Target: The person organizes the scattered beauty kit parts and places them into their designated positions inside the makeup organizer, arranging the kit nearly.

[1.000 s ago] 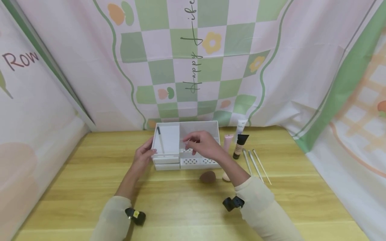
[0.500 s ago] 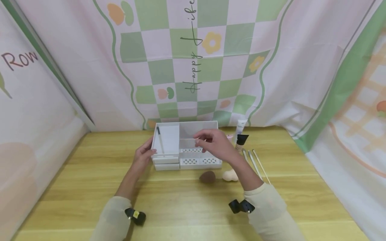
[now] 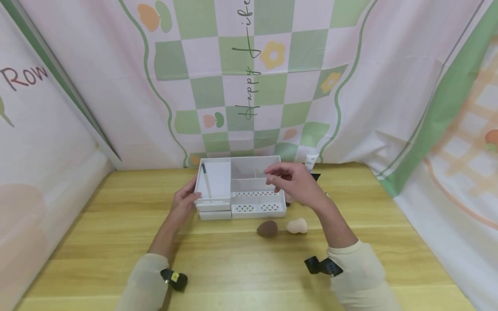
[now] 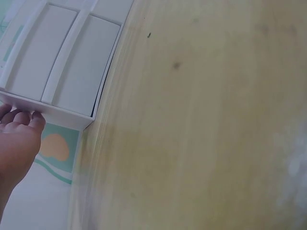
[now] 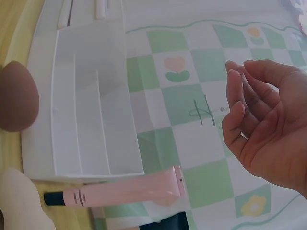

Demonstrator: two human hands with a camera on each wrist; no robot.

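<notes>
A white makeup organizer (image 3: 243, 167) stands near the back of the table, with one makeup brush (image 3: 206, 179) in its left tray. My left hand (image 3: 186, 199) grips the organizer's left side, the thumb at the front corner; the left wrist view has its fingertips against the side wall. My right hand (image 3: 297, 183) hovers beyond the organizer's right side, fingers loosely curled. In the right wrist view nothing shows between thumb and fingers. Before the organizer lie a brown makeup sponge (image 3: 267, 229) and a beige makeup sponge (image 3: 297, 226).
A pink tube (image 5: 122, 189) with a dark cap stands beside the organizer; the head view hides it behind my right hand. A white tube (image 3: 311, 162) stands at the back, near a black-capped bottle mostly covered by the hand. Patterned curtain (image 3: 260, 99) hangs behind.
My right hand has moved right, from over the organizer's compartments to past its right edge, now covering the tubes and brushes there. My left hand has stayed on the organizer.
</notes>
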